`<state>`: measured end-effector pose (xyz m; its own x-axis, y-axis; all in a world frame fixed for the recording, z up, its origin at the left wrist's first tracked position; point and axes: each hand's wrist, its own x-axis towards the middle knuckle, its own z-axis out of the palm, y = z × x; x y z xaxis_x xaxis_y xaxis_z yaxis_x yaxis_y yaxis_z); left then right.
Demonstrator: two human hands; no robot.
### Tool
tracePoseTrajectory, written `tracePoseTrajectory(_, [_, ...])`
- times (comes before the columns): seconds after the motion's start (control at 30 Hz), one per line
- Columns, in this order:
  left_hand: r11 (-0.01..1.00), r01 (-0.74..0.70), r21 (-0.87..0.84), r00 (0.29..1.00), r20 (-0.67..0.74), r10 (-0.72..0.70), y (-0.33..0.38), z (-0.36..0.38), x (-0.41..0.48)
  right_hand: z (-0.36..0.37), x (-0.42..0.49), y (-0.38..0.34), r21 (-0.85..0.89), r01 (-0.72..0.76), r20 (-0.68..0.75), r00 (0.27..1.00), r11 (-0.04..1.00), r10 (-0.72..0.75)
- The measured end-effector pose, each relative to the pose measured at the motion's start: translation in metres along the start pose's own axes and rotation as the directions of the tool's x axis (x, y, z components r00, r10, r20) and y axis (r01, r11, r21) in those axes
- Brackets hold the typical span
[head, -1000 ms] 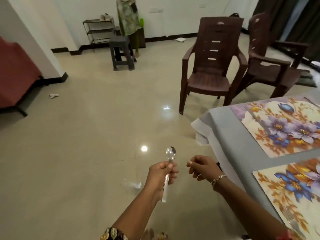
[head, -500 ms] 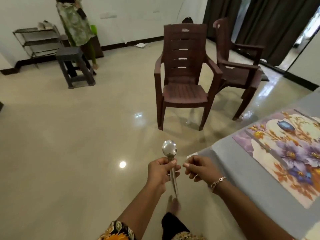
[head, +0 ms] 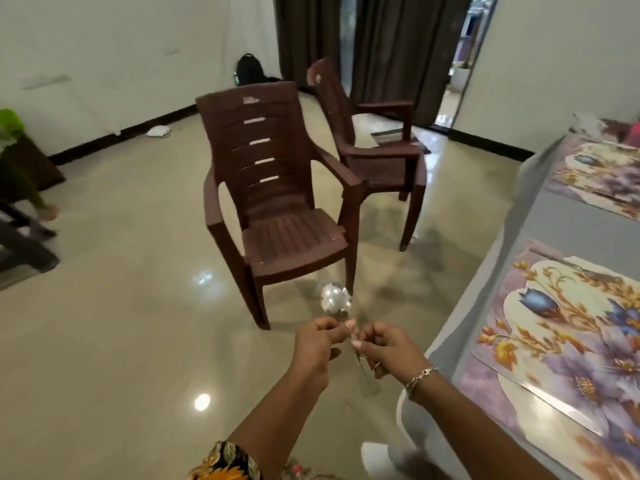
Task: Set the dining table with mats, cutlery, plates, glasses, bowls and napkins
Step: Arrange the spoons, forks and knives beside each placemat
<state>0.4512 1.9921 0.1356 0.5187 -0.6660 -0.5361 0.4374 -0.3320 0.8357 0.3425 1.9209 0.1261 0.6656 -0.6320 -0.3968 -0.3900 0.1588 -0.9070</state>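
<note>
Now | left hand (head: 317,344) fingers (head: 343,331) pinch spoon (head: 335,299) neck | bowl above | right hand (head: 388,349) beside

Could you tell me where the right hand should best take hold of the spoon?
Probably the spoon by its bare handle, coming from the right. It stands bowl up, the left hand has its grip at the neck, and the handle slants down uncovered close beside the right hand.

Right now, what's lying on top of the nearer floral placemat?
One long silver piece of cutlery, likely a knife, lies across the nearer floral placemat. Nothing else shows on it, but its right part runs out of frame and cannot be seen.
</note>
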Motion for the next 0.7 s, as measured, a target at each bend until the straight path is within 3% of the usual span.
tracePoseTrajectory(0.13, [0.995, -0.013, 0.100, 0.978, 0.209, -0.009, 0.031, 0.007, 0.061, -0.005, 0.045, -0.007, 0.051, -0.011, -0.181, 0.983, 0.999, 0.020])
tracePoseTrajectory(0.27, [0.991, 0.043, 0.129, 0.898, 0.429, -0.095, 0.058, 0.014, 0.120, -0.004, 0.078, -0.019, 0.175, -0.013, -0.394, 0.915, 0.984, 0.082])
tracePoseTrajectory(0.43, [0.972, 0.059, 0.226, 0.823, 0.541, -0.175, 0.088, 0.022, 0.168, 0.002, 0.107, -0.037, 0.260, 0.006, -0.567, 0.811, 0.966, 0.147])
tracePoseTrajectory(0.7, [0.926, 0.167, 0.338, 0.706, 0.615, -0.351, 0.098, 0.056, 0.201, -0.014, 0.119, -0.034, 0.250, 0.050, -0.858, 0.475, 0.967, 0.197])
